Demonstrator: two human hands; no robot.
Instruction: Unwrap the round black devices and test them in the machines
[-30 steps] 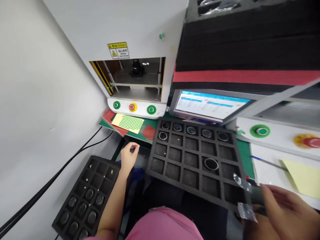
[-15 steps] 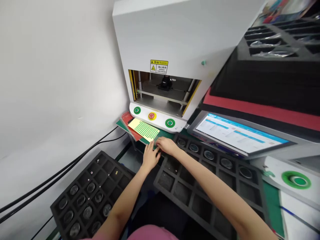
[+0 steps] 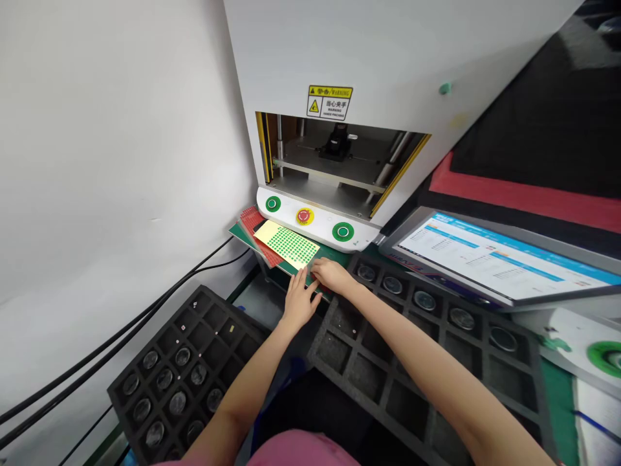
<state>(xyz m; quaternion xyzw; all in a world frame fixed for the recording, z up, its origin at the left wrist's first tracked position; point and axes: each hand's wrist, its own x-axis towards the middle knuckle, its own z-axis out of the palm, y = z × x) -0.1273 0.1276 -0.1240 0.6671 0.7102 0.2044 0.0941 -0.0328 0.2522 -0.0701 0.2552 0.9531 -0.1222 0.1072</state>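
A pale yellow sheet of round green stickers (image 3: 286, 243) lies on the green bench top below the machine's button panel. My left hand (image 3: 299, 301) is at its near edge, fingers stretched out and apart, fingertips against the sheet's lower corner. Close to its right, my right hand (image 3: 334, 276) has its fingers curled together at the same corner; whatever they pinch is hidden. Beneath the sticker sheet lies a red sheet (image 3: 264, 243) with a grid of marks.
The white press machine (image 3: 388, 58) has an open bay holding a black fixture (image 3: 337, 144). Black foam trays stand at right (image 3: 371, 375) and left (image 3: 206, 359), with round clear parts in several pockets. A monitor (image 3: 504, 255) stands right; black cables (image 3: 145, 307) run along the wall.
The view has shifted slightly and come closer to the machine. Both hands stay at the sticker sheet's near corner, in almost the same pose.
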